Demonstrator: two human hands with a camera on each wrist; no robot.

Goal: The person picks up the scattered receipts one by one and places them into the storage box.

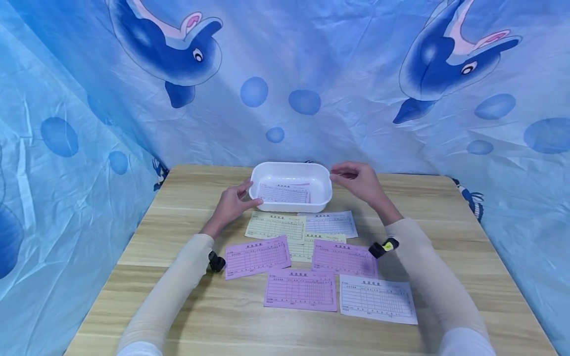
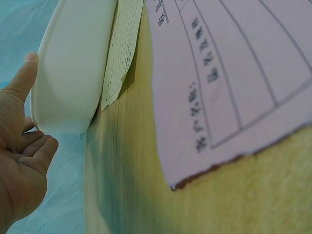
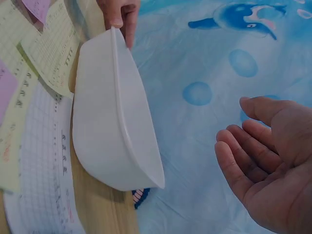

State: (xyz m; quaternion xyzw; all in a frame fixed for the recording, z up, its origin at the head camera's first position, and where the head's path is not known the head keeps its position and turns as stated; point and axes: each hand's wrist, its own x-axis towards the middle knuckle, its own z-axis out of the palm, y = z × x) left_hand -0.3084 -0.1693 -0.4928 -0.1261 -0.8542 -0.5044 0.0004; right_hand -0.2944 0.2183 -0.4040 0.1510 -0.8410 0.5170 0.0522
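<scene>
A white plastic basin [image 1: 291, 206] stands at the back of the table with a few printed receipt slips [image 1: 283, 194] inside. My left hand [image 1: 230, 203] holds the basin's left end, thumb at the front rim; in the left wrist view the left hand [image 2: 24, 146] has its other fingers curled by the end wall. Beside the right end is my right hand [image 1: 359, 182], its fingers loosely bent and holding nothing. A gap separates the right hand [image 3: 265, 161] from the basin [image 3: 97, 117] in the right wrist view.
In front of the basin, yellow slips [image 1: 271, 226] partly overlap a white slip [image 1: 334, 225] and pink slips [image 1: 257, 257]. Nearer me lie another pink slip [image 1: 300, 290] and another white slip [image 1: 377, 300]. A blue dolphin-print cloth [image 1: 276, 64] hangs behind the wooden table [image 1: 200, 316].
</scene>
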